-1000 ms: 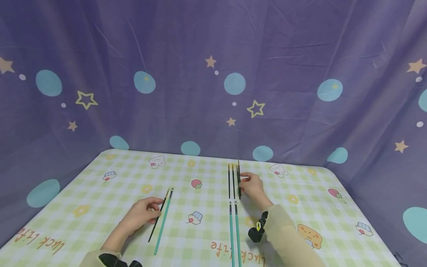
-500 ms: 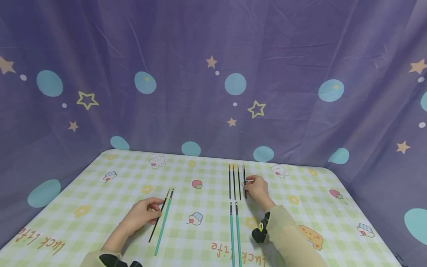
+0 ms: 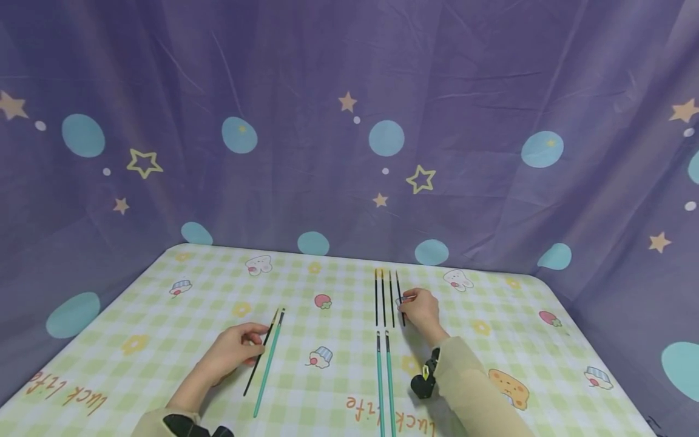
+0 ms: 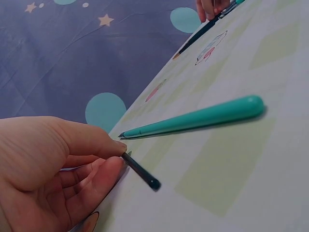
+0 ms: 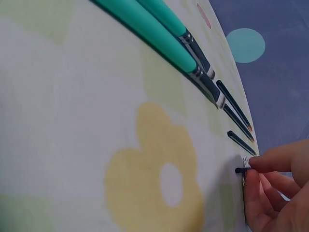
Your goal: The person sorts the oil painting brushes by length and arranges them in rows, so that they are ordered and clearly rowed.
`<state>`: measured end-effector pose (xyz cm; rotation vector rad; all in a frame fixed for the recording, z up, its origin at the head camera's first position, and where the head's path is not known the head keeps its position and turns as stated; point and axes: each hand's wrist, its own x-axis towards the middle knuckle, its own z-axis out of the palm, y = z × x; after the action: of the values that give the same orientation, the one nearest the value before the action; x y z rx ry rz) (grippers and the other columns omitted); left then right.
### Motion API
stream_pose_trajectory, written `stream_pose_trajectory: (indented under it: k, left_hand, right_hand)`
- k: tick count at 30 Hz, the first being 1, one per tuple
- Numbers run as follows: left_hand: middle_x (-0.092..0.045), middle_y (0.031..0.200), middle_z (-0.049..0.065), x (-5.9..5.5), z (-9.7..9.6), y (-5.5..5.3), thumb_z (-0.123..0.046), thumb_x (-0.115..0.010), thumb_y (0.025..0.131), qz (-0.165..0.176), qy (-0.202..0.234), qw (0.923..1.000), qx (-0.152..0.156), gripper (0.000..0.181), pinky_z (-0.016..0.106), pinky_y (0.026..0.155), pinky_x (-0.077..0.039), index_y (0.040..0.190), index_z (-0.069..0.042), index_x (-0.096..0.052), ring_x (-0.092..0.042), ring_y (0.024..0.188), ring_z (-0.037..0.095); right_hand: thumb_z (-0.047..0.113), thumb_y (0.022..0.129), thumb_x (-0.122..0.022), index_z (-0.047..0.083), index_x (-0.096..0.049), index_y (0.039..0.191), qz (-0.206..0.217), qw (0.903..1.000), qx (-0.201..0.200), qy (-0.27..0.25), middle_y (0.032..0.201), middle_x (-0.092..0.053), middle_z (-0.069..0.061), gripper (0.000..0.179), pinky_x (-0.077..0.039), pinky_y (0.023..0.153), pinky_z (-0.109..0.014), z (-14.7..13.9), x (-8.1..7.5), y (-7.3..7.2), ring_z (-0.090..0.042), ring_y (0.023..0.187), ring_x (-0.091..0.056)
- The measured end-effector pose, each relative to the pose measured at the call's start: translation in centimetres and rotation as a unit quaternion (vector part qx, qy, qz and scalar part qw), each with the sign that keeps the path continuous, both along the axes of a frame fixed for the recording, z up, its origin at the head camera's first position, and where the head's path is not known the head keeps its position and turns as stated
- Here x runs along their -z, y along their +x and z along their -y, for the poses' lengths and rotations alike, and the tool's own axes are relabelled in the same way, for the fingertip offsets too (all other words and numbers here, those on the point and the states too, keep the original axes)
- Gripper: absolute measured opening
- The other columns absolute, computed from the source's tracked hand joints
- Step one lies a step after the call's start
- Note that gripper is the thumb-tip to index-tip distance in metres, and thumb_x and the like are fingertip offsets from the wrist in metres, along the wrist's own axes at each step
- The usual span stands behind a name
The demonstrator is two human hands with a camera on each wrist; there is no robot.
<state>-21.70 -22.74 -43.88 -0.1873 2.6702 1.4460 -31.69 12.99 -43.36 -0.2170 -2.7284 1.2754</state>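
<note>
My left hand point(image 3: 232, 352) pinches a thin black paintbrush point(image 3: 253, 376) between thumb and fingers, its bristles pointing away from me. Just right of it a teal paintbrush point(image 3: 267, 370) lies on the cloth. In the left wrist view the black handle end point(image 4: 147, 175) sticks out past the thumb. My right hand point(image 3: 422, 309) pinches another black paintbrush point(image 3: 399, 285) at the right end of a row. In the right wrist view only a short piece of that handle point(image 5: 240, 170) shows by the fingertips. Three more black paintbrushes point(image 3: 384, 303) stand side by side left of it, lying flat.
Two teal paintbrushes point(image 3: 389, 376) lie parallel below the black row, nearer to me. A checked cloth point(image 3: 191, 321) with printed cupcakes, flowers and strawberries covers the table. Behind its far edge hangs a purple curtain point(image 3: 306, 200) with stars and dots.
My right hand has shifted slightly right, away from the third black paintbrush, with its own brush set apart and now tilted a little. The left hand keeps its place.
</note>
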Motion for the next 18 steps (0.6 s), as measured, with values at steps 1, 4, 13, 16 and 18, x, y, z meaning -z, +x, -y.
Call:
stream_pose_trajectory:
  k: [1, 4, 13, 16, 18]
  left_hand:
    - [-0.056, 0.085, 0.006, 0.0, 0.0, 0.0, -0.004, -0.065, 0.078, -0.001, 0.0, 1.0, 0.0, 0.038, 0.029, 0.052, -0.051, 0.116, -0.002, -0.059, -0.054, 0.061, 0.017]
    - [-0.056, 0.085, 0.006, 0.0, 0.0, 0.1, -0.003, -0.064, 0.079, -0.003, 0.001, 1.0, 0.002, 0.038, 0.029, 0.052, -0.051, 0.116, -0.002, -0.059, -0.054, 0.06, 0.017]
    - [-0.056, 0.085, 0.006, 0.0, 0.0, 0.0, -0.004, -0.064, 0.079, -0.004, 0.001, 1.0, 0.004, 0.038, 0.029, 0.053, -0.051, 0.116, -0.002, -0.059, -0.054, 0.059, 0.017]
    - [-0.056, 0.084, 0.006, 0.0, 0.0, 0.0, -0.004, -0.064, 0.079, -0.005, 0.002, 1.0, 0.004, 0.038, 0.029, 0.052, -0.051, 0.116, -0.002, -0.059, -0.054, 0.059, 0.017]
    - [-0.056, 0.084, 0.006, 0.0, 0.0, 0.0, -0.003, -0.064, 0.079, -0.004, 0.004, 1.0, 0.005, 0.037, 0.029, 0.052, -0.051, 0.116, -0.002, -0.059, -0.054, 0.058, 0.017]
  right_hand:
    - [0.004, 0.069, -0.068, -0.001, -0.066, 0.097, 0.0, 1.0, 0.003, 0.0, 0.077, -0.067, -0.008, 0.029, -0.048, 0.05, -0.022, 0.1, 0.0, 0.1, -0.007, 0.047, -0.054]
    - [0.006, 0.069, -0.068, 0.001, -0.067, 0.096, 0.0, 0.9999, 0.015, 0.004, 0.078, -0.067, -0.008, 0.027, -0.047, 0.052, -0.022, 0.3, -0.2, 0.2, -0.009, 0.052, -0.056]
    - [0.007, 0.071, -0.067, 0.002, -0.068, 0.096, -0.028, 0.9993, 0.001, 0.024, 0.077, -0.063, -0.005, 0.025, -0.044, 0.056, -0.024, 1.7, -1.2, 1.1, -0.015, 0.064, -0.055]
    - [0.007, 0.073, -0.068, 0.002, -0.067, 0.097, -0.027, 0.9995, -0.015, 0.006, 0.077, -0.062, -0.005, 0.024, -0.046, 0.053, -0.023, 2.6, -1.6, 1.6, -0.012, 0.058, -0.055]
    - [0.007, 0.074, -0.068, 0.002, -0.066, 0.099, -0.021, 0.9993, -0.03, -0.009, 0.078, -0.061, -0.005, 0.025, -0.047, 0.051, -0.024, 3.2, -1.7, 2.1, -0.011, 0.054, -0.055]
